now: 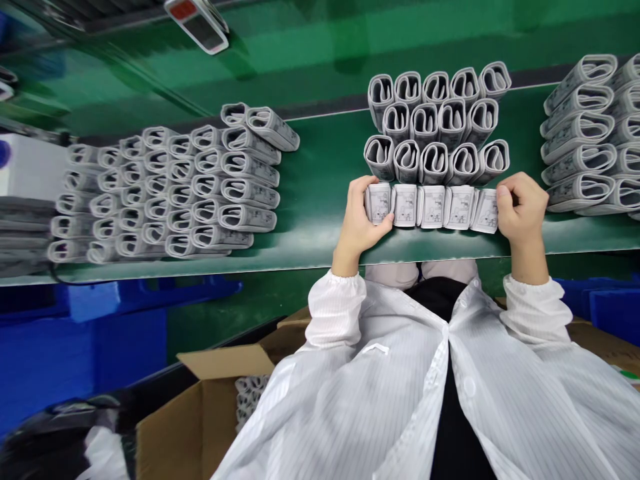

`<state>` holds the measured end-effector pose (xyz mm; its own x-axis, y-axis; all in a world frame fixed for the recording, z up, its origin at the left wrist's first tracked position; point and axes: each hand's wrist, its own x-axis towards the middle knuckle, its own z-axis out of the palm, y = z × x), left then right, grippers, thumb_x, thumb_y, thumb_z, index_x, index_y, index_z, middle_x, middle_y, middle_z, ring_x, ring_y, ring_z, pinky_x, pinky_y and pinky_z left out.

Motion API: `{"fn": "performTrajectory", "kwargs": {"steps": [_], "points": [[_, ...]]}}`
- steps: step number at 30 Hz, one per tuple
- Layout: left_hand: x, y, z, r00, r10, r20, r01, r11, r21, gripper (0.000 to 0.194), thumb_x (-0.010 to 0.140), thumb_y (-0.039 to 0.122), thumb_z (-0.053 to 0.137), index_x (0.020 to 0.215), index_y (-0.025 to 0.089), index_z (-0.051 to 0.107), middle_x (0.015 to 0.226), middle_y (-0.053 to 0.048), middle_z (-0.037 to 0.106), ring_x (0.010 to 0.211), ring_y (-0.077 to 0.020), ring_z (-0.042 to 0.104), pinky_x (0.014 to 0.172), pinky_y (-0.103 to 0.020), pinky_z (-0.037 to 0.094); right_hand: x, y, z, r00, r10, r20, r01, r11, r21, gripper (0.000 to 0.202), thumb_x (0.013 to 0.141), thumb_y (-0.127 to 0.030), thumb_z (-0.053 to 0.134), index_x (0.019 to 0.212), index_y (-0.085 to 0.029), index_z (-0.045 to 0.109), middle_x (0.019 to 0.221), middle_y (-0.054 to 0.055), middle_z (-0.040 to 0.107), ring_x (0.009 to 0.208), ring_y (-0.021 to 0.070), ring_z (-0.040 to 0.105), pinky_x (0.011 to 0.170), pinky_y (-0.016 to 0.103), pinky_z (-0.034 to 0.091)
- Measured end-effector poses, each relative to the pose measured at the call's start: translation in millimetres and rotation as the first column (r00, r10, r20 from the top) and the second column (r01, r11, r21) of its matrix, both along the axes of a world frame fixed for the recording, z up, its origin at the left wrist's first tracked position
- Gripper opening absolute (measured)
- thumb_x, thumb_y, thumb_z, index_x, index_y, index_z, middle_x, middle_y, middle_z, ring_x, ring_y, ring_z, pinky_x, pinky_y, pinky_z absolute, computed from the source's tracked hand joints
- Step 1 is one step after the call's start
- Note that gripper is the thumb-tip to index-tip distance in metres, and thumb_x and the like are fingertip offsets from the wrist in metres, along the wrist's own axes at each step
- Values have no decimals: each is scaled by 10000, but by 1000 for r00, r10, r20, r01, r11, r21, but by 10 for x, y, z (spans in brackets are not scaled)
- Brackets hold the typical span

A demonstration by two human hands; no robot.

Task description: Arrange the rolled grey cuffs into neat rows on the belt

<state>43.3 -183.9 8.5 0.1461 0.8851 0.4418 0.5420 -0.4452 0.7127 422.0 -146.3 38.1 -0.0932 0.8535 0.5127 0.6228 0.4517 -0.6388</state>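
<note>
A front row of several rolled grey cuffs (433,207) lies on the green bench, their printed faces turned up. My left hand (359,223) grips the left end of this row, its thumb along the near edge and its fingers at the far side. At the right end, my right hand (523,208) is closed, thumb and curled fingers against the last cuff (484,212). Directly behind the row stand more rolled cuffs (434,162) in stacked rows, their coiled ends showing.
To the left is a large stack of rolled cuffs (165,193), with a white box (33,167) beyond it. Another stack (580,133) stands at the right. A white device (200,25) rests at the back. Below the bench edge, an open cardboard box (175,427) holds similar rolls.
</note>
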Motion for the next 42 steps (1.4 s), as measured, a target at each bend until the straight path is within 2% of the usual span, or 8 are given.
{"fn": "performTrajectory", "kwargs": {"steps": [7, 14, 21, 27, 36, 42], "points": [[6, 6, 10, 1000, 0, -3, 0, 1000, 1, 867, 968, 814, 714, 1613, 313, 423, 1505, -143, 561, 1451, -372, 609, 1258, -599, 531, 16, 4, -33, 1000, -13, -3, 13, 1000, -16, 566, 1130, -737, 468, 792, -292, 560, 820, 79, 652, 782, 296, 637, 768, 514, 515], [-5, 9, -18, 1000, -17, 13, 17, 1000, 7, 874, 973, 811, 716, 1636, 330, 411, 1532, -141, 548, 1474, -378, 596, 1278, -605, 510, -12, -1, 17, 1000, -6, -2, 6, 1000, 2, 581, 1131, -750, 459, 778, -296, 539, 799, 80, 665, 762, 294, 639, 745, 513, 501], [-2, 10, -29, 1000, 1, 3, -1, 1000, -1, 867, 987, 834, 670, 1631, 314, 412, 1523, -150, 550, 1471, -373, 601, 1275, -608, 518, -16, -4, 19, 1000, -29, 11, 29, 999, -46, 616, 1109, -809, 425, 778, -303, 542, 802, 85, 652, 781, 305, 636, 766, 528, 516], [-12, 15, -27, 1000, -20, -3, 20, 999, 26, 846, 1014, 799, 655, 1662, 325, 388, 1543, -143, 546, 1467, -364, 596, 1287, -592, 504, -7, 0, 2, 1000, -1, -6, 1, 1000, 12, 562, 1139, -720, 471, 785, -289, 543, 808, 79, 656, 766, 289, 634, 746, 502, 502], [37, -34, 102, 994, 26, -110, -22, 999, 45, 775, 1046, 779, 591, 1636, 297, 456, 1537, -157, 557, 1487, -374, 575, 1308, -613, 472, 10, -7, -51, 998, 50, -42, -47, 995, 87, 479, 1175, -577, 513, 819, -266, 587, 823, 68, 661, 771, 266, 648, 752, 462, 528], [28, -51, 105, 993, 44, -110, -44, 999, 7, 799, 1019, 791, 607, 1611, 269, 484, 1532, -170, 566, 1489, -390, 571, 1324, -636, 453, 1, -38, -32, 992, 110, -69, -101, 988, 119, 449, 1173, -562, 499, 848, -265, 585, 835, 67, 668, 766, 265, 649, 713, 458, 510]]}}
